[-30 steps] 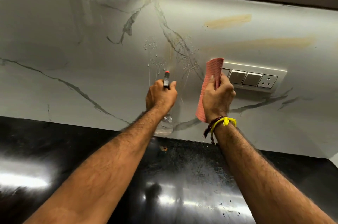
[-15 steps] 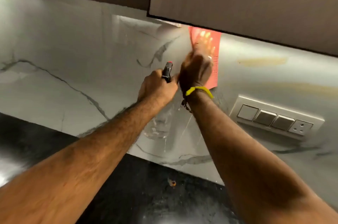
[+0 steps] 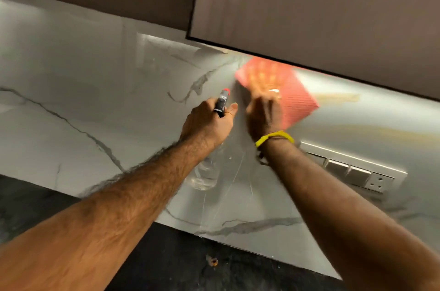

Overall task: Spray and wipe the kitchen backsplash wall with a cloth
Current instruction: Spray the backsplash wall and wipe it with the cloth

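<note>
- Right hand (image 3: pixel 263 114) presses cloth (image 3: pixel 285 91) flat on wall (image 3: pixel 95 110), fingers spread, just under cabinet (image 3: pixel 309 17).
- Left hand (image 3: pixel 209 121) grips bottle (image 3: pixel 204 171), beside it.
- I judge stain (image 3: pixel 338 98) lies right of cloth; right hand nearer.

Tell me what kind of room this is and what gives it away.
Most likely a home kitchen. A marble-look backsplash wall runs between a dark countertop and an overhead cabinet, with a switch and socket panel set into the wall.
</note>
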